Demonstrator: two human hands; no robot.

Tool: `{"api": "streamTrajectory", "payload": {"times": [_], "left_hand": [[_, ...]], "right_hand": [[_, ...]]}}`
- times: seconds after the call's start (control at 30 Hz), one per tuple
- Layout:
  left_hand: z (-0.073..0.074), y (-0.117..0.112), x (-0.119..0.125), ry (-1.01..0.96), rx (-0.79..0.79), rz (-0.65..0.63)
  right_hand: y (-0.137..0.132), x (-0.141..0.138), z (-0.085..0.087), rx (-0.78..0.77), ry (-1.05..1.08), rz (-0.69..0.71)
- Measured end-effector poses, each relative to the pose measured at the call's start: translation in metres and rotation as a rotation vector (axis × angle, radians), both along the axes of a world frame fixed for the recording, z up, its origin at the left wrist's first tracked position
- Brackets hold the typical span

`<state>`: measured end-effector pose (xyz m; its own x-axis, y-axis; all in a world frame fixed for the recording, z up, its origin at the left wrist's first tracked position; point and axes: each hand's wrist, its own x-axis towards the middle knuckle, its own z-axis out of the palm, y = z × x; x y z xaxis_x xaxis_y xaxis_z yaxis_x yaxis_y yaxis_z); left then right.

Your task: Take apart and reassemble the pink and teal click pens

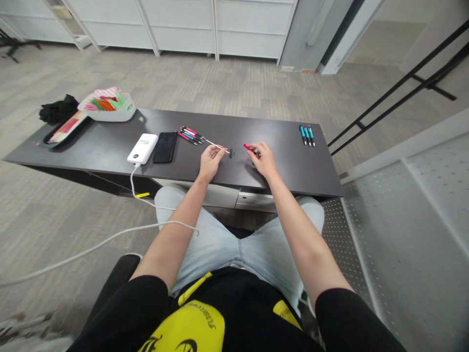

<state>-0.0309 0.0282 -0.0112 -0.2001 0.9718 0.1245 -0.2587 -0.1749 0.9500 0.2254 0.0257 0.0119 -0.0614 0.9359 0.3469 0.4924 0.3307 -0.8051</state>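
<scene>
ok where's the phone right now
In the head view, the phone lies on the table, left of the left hand, between the power bank and the multicoloured pens.

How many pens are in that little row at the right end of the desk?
3. They lie side by side near the far right corner of the desk: the left pen, the middle pen and the right pen. None there looks hidden.

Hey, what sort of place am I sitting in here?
Most likely an office or workroom, though I can't be sure. You're at a dark desk with a phone on it, patterned carpet covers the floor, and white panels stand beyond.
</scene>
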Motion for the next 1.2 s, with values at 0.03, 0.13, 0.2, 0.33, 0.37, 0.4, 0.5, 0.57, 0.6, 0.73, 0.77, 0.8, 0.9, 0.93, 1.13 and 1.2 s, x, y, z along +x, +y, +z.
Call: {"api": "streamTrajectory", "payload": {"times": [0.03, 0.13, 0.2, 0.33, 0.37, 0.4, 0.5, 0.57, 0.6, 0.73, 0.77, 0.8, 0.9, 0.93, 1.13, 1.2], "left_hand": [[0.001, -0.001, -0.001, -0.011, -0.006, -0.002], [0.003, -0.003, -0.002, -0.014, -0.017, 0.001], [0.003, -0.004, -0.002, -0.015, -0.009, -0.005], [0.003, -0.006, -0.002, 0.031, 0.022, -0.061], [0.003, -0.007, -0.003, 0.053, 0.026, -0.071], [0.003, -0.007, -0.003, 0.075, 0.026, -0.077], [0.006, -0.010, -0.005, 0.128, 0.013, -0.083], [0.009, -0.012, -0.005, 0.160, 0.004, -0.104], [0.010, -0.013, -0.005, 0.177, 0.001, -0.124], [0.015, -0.019, -0.002, 0.229, -0.018, -0.185], [0.016, -0.020, -0.001, 0.228, -0.028, -0.184], [0.017, -0.020, 0.000, 0.222, -0.037, -0.179], [0.018, -0.020, 0.003, 0.185, -0.033, -0.135], [0.018, -0.019, 0.003, 0.167, -0.024, -0.112], [0.014, -0.013, 0.000, 0.094, -0.029, 0.006], [0.011, -0.012, -0.001, 0.097, -0.027, -0.002]], "right_hand": [[-0.004, -0.006, 0.000, 0.016, -0.013, 0.015], [-0.016, -0.023, -0.004, 0.032, -0.084, 0.057], [-0.022, -0.030, -0.006, 0.025, -0.129, 0.077], [-0.029, -0.031, -0.005, 0.017, -0.167, 0.090], [-0.030, -0.030, -0.003, 0.013, -0.175, 0.090], [-0.030, -0.029, -0.002, 0.008, -0.185, 0.088], [-0.032, -0.029, 0.001, -0.008, -0.204, 0.080], [-0.032, -0.029, 0.002, -0.011, -0.206, 0.083], [-0.033, -0.030, 0.002, -0.011, -0.208, 0.086], [-0.034, -0.030, 0.002, -0.012, -0.197, 0.116], [-0.034, -0.030, 0.002, -0.014, -0.183, 0.125], [-0.034, -0.030, 0.002, -0.019, -0.168, 0.133], [-0.035, -0.030, 0.003, -0.050, -0.139, 0.143], [-0.035, -0.031, 0.004, -0.060, -0.134, 0.143], [-0.036, -0.031, 0.007, -0.068, -0.101, 0.134], [-0.036, -0.031, 0.007, -0.070, -0.102, 0.139]]}}
